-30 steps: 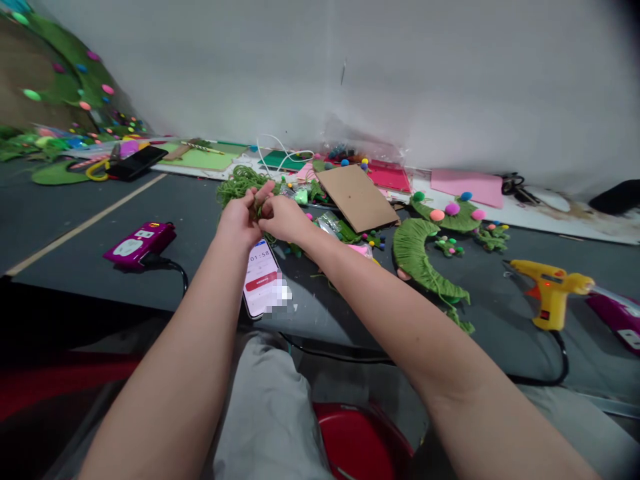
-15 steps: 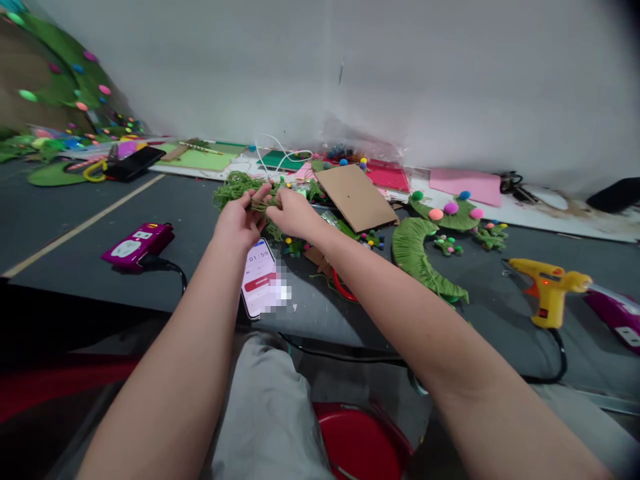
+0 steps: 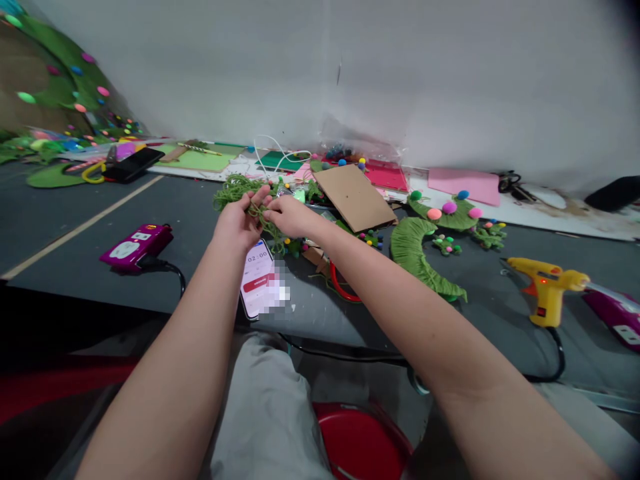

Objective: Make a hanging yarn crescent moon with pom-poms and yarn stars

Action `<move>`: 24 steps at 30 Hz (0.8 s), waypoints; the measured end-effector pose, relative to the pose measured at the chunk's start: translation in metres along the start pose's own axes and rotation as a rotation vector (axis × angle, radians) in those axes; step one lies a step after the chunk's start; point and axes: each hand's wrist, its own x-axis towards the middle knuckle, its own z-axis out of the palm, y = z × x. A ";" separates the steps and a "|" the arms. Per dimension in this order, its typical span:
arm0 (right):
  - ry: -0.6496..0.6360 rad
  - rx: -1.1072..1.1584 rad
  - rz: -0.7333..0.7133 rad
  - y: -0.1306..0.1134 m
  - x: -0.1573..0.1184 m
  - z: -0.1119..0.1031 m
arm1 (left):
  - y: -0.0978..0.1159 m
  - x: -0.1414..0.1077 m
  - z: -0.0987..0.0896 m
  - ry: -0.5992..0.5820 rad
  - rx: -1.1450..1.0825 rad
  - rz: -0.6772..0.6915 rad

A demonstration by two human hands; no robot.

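Head view: yarn point(image 3: 237, 189), green and loosely heaped, lies just beyond phone point(image 3: 254, 270), some strands lifted between two bare hands over phone's far end. Right hand point(image 3: 294, 217) pinches strands between thumb and fingers; left hand point(image 3: 235, 225) cups more, fingers half curled, firmness of hold impossible to tell. Cardboard point(image 3: 354, 199) sits beyond phone to right; green-wrapped crescent point(image 3: 414, 257) well right of phone, glue gun point(image 3: 547, 287) farther right. Purple socket point(image 3: 131, 249) stands left of phone, screen reading 02:00.

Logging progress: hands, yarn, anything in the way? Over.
Left hand and right hand at green yarn, exact grip unclear. Yarn loosely bunched. Phone close, near side.
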 end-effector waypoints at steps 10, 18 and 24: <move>-0.085 0.027 -0.157 -0.013 -0.037 -0.037 | 0.002 -0.003 0.001 0.020 0.038 -0.004; -0.290 0.203 -0.474 -0.037 -0.116 -0.068 | 0.003 0.005 -0.005 0.091 -0.015 0.007; -0.585 0.294 -0.421 -0.038 -0.166 -0.121 | 0.007 0.007 -0.010 0.115 -0.033 -0.028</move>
